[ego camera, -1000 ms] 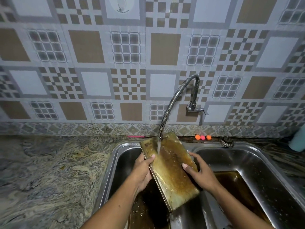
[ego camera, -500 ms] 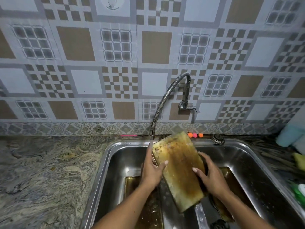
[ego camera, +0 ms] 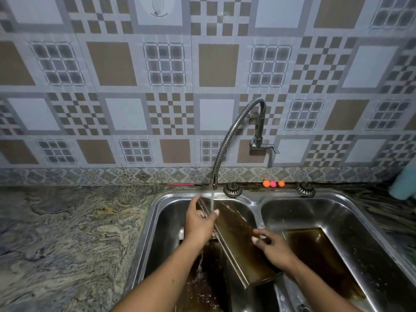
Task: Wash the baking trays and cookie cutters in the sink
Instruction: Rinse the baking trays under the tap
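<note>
A greasy brown baking tray [ego camera: 236, 235] lies tilted over the divider of the steel double sink [ego camera: 171, 197]. My left hand [ego camera: 198, 224] grips its upper left edge, thumb across the face, and water from the flexible faucet [ego camera: 227, 140] runs onto that spot. My right hand [ego camera: 273, 247] rests on the tray's right side with fingers stretched out. A second dirty tray [ego camera: 319, 255] lies in the right basin. Another tray [ego camera: 202, 284] sits under splashing water in the left basin. No cookie cutters show.
Marbled stone counter [ego camera: 67, 233] spreads to the left. Two metal drain plugs [ego camera: 232, 189] and three small orange and pink balls [ego camera: 273, 183] sit on the ledge behind the sink, with a pink stick [ego camera: 182, 184]. A teal bottle [ego camera: 403, 183] stands at far right.
The tray has come down from standing nearly upright under the faucet to lying low across the divider. My right hand let go of its right edge and now lies on its face.
</note>
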`<state>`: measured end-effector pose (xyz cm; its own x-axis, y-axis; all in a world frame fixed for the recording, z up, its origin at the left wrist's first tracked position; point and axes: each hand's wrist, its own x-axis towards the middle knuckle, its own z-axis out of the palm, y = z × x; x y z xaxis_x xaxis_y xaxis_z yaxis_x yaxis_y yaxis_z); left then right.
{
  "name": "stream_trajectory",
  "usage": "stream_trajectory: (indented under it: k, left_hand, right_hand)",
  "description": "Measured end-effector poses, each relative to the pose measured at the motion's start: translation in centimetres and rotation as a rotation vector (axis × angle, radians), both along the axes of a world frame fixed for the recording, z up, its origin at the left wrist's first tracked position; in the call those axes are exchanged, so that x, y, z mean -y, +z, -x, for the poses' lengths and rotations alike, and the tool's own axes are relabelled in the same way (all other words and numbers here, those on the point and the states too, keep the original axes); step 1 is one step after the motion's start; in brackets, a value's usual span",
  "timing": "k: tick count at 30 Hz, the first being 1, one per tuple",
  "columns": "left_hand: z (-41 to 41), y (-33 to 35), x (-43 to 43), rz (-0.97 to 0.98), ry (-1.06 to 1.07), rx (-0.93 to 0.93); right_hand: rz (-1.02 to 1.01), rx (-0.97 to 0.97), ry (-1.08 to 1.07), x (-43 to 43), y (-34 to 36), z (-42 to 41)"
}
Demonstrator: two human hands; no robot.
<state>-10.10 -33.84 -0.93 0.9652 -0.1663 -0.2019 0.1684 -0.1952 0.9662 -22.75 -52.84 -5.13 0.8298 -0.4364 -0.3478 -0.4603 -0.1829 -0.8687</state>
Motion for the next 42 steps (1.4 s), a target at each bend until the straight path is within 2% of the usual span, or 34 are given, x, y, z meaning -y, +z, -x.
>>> stream_trajectory:
  k: [8,15,19,24,29,36,42]
  left_hand:
    - [-1.6,1.0,-0.8,-0.028,-0.024,0.008]
    - [-0.6,-1.1,-0.2,-0.014,-0.080,-0.074]
    - [0.4,-1.4,0.1,0.018,-0.080,-0.068]
    - [0.9,-1.1,0.6,-0.033,-0.101,0.077]
    - [0.3,-0.2,0.1,-0.066,-0.086,0.205]
    - [0.4,0.1,0.1,0.050,-0.066,0.094]
    - [0.7,0.2,0.6,0.065,-0.071,0.066]
  right_hand:
    - [0.062,0.052,-0.061,-1.6,-0.6,-1.4]
    - [0.424,0.114,-0.109,0.0,2.2,-0.3]
    - [0.547,0.200,-0.100,0.7,3.0,0.6]
    - [0.487,0.212,-0.136,0.9,2.5,1.1]
    - [0.298,0.184,-0.212,-0.4,1.2,-0.4]
    - [0.194,0.090,-0.213,0.3,0.8,-1.6]
    - [0.153,0.062,-0.236,0.4,0.2,-1.7]
